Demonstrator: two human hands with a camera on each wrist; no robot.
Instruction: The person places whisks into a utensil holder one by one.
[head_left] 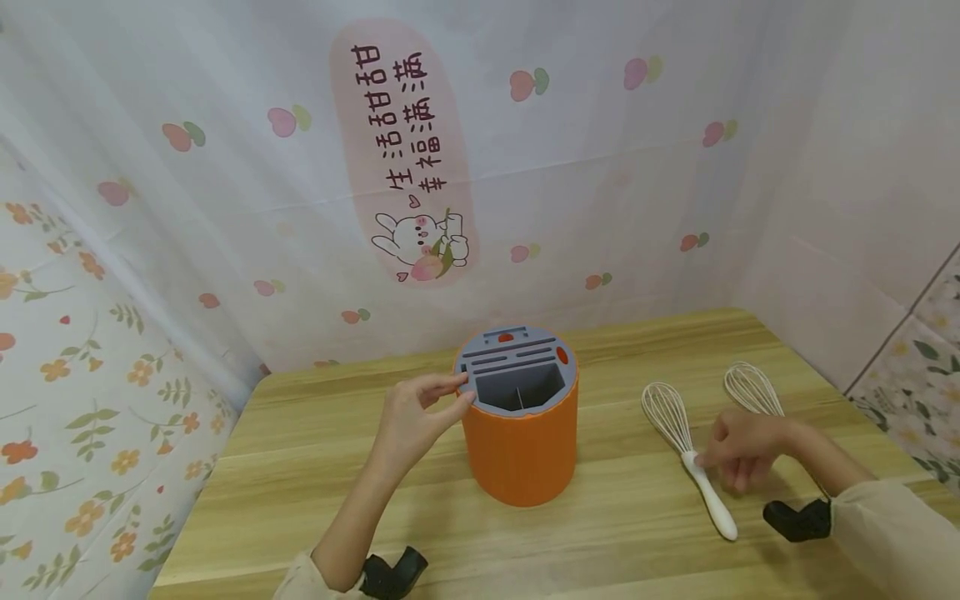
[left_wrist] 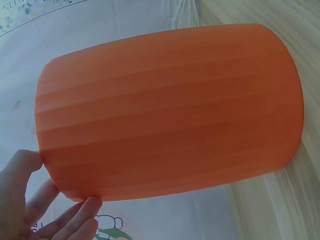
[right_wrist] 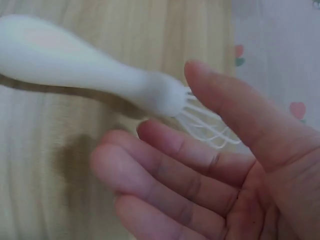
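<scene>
An orange round utensil holder [head_left: 521, 458] with a grey slotted top [head_left: 517, 357] stands upright on the table. The thumb and fingers of my left hand [head_left: 411, 417] hold its upper left rim; the left wrist view shows them along the edge of the orange wall [left_wrist: 170, 115]. To the right lies a white-handled whisk [head_left: 708, 493], its wire loops pointing away from me. My right hand [head_left: 742, 450] hovers at the neck of this whisk, thumb and fingers apart around it in the right wrist view. A second whisk [head_left: 752, 387] lies farther right, its handle hidden behind that hand.
The wood-grain table [head_left: 315, 492] ends at a back edge against a white printed curtain [head_left: 592, 192]. A floral cloth [head_left: 97, 450] hangs on the left. Dark wrist bands [head_left: 798, 521] sit at both cuffs.
</scene>
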